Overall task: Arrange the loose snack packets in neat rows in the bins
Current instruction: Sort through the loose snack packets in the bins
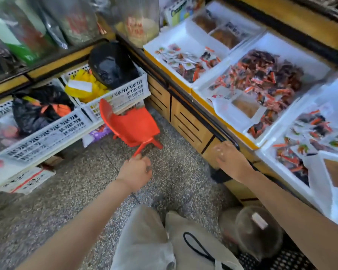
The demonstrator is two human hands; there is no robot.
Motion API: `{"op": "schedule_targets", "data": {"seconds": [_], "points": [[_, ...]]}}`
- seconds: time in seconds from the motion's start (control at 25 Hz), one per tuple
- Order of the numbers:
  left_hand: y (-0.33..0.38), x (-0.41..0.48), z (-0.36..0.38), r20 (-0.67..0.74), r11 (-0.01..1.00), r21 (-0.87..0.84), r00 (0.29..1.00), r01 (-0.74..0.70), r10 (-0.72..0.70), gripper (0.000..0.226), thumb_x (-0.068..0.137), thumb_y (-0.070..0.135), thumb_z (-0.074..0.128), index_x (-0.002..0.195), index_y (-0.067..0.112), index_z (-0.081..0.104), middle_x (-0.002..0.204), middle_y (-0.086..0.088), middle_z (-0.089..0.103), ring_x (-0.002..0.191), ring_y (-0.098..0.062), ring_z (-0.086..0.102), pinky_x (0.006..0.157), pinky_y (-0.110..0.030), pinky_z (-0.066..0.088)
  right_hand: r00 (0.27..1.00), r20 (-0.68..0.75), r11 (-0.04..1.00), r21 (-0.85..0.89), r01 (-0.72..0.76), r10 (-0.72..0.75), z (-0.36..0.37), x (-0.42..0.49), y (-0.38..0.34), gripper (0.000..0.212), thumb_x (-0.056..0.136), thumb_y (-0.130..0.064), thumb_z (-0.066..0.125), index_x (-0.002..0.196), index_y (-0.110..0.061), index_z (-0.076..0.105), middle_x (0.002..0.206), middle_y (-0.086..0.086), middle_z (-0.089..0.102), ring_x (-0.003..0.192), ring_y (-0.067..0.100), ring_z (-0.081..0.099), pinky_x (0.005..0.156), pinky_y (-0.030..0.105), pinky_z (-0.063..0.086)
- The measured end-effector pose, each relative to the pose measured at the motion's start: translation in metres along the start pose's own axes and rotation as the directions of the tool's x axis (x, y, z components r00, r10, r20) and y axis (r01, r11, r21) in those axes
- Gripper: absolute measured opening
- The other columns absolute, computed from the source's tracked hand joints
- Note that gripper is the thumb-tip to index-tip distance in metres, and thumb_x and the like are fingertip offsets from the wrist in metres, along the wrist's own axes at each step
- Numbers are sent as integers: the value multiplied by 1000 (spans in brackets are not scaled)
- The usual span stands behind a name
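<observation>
Loose red and dark snack packets lie heaped in white bins on the wooden display counter at right. A farther bin holds white and red packets; a nearer one holds scattered packets. My left hand grips one leg of a small red plastic chair that lies tipped over on the floor. My right hand hovers by the counter's dark front rail, fingers spread and holding nothing.
White perforated crates with black bags and yellow items sit on low shelves at left. A round lidded jar stands on the floor near my legs. Speckled grey floor runs between shelf and counter.
</observation>
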State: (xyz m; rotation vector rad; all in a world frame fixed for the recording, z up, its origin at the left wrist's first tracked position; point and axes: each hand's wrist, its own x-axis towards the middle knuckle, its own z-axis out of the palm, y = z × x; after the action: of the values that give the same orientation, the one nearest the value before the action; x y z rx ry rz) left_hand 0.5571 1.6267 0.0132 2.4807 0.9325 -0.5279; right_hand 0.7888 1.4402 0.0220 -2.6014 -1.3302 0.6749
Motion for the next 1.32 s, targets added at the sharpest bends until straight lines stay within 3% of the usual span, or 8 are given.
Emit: {"op": "schedule_targets", "data": {"seconds": [0.2, 0.36, 0.52, 0.64, 1.0, 1.16, 1.32], "points": [[-34, 87, -57, -6, 999, 41, 1000, -28, 28, 27, 96, 31, 49, 119, 16, 54, 121, -8, 52, 119, -29, 49, 100, -36, 37, 1000, -22, 999, -43, 0, -1, -26, 99, -18, 24, 96, -16, 45, 118, -9, 53, 120, 7, 49, 116, 21, 46, 91, 28, 40], [-65, 151, -95, 13, 992, 103, 997, -71, 70, 33, 96, 36, 50, 123, 17, 54, 121, -7, 54, 119, -29, 50, 99, -38, 39, 995, -52, 996, -26, -88, 87, -39, 158, -47, 24, 96, -18, 44, 117, -9, 53, 119, 6, 48, 111, 27, 48, 90, 34, 43], [-76, 208, -131, 80, 975, 183, 990, -130, 117, 31, 97, 33, 45, 123, 16, 52, 124, -7, 54, 122, -27, 49, 98, -36, 37, 988, -84, 990, 66, -126, 132, -53, 205, -58, 22, 98, -22, 42, 115, -16, 54, 119, 1, 48, 106, 20, 53, 78, 24, 41], [-76, 249, -150, 133, 961, 220, 981, -168, 141, 32, 99, 35, 42, 124, 17, 52, 126, -6, 54, 121, -26, 51, 99, -35, 37, 975, -142, 981, 116, -155, 171, -68, 238, -58, 23, 97, -22, 46, 116, -17, 58, 120, -2, 50, 101, 19, 57, 75, 27, 42], [-28, 425, -214, 127, 978, 158, 985, -137, 117, 32, 99, 34, 42, 129, 23, 46, 140, 0, 42, 135, -22, 34, 110, -43, 25, 975, -77, 959, 213, -187, 208, -117, 409, 5, 33, 96, -19, 46, 128, -11, 49, 127, 8, 47, 116, 25, 49, 95, 32, 39], [5, 495, -240, 29, 978, 73, 981, -196, 194, 43, 100, 31, 44, 142, 22, 39, 148, -1, 38, 139, -21, 31, 115, -40, 20, 978, 57, 943, 258, -210, 203, -123, 482, 22, 56, 94, -17, 52, 144, -12, 28, 145, 8, 34, 133, 23, 33, 108, 32, 29], [36, 567, -238, 45, 963, -3, 962, -269, 269, 59, 99, 32, 51, 151, 16, 28, 157, -6, 29, 145, -23, 24, 118, -43, 20, 978, 28, 937, 282, -206, 207, -93, 547, 23, 74, 87, -28, 65, 147, -20, 23, 151, 3, 27, 141, 27, 22, 115, 43, 21]]}}
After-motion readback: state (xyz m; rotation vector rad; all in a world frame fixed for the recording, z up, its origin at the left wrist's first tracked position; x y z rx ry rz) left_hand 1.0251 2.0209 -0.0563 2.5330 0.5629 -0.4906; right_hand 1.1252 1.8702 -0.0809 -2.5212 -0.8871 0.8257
